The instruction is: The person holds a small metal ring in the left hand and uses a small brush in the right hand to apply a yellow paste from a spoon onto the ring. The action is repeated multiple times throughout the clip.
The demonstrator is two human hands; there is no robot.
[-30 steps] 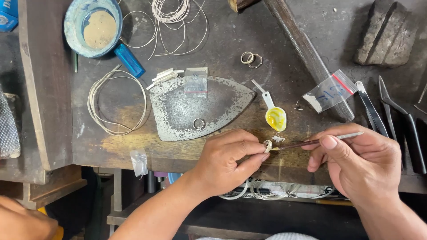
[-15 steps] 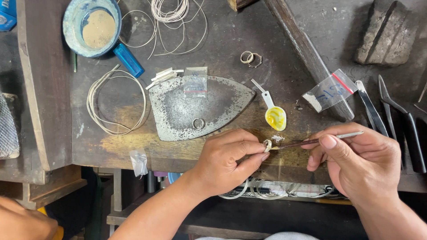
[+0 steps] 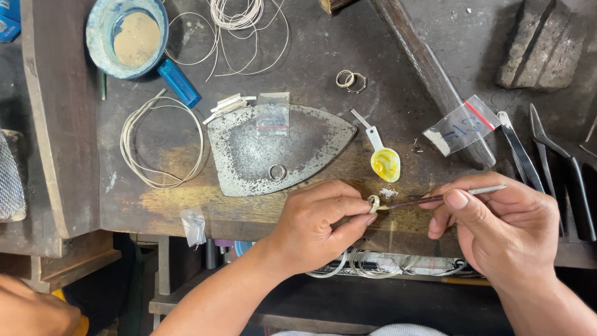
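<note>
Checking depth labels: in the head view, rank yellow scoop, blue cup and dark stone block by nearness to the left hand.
From the left hand:
1. Yellow scoop, just above and right of it.
2. Blue cup, top left corner.
3. Dark stone block, top right, slightly farther.

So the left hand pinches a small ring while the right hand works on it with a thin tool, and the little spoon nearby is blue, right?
Not quite: the head view shows the little spoon is yellow, not blue. The left hand does pinch the small ring while the right hand applies the thin tool.

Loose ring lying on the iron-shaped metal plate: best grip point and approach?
The ring lies flat on the metal plate, hole up, nothing touching it. Probably come straight down from above and pinch across the band, one fingertip inside the hole and one outside; its flat pose leaves little side to grab.
</note>
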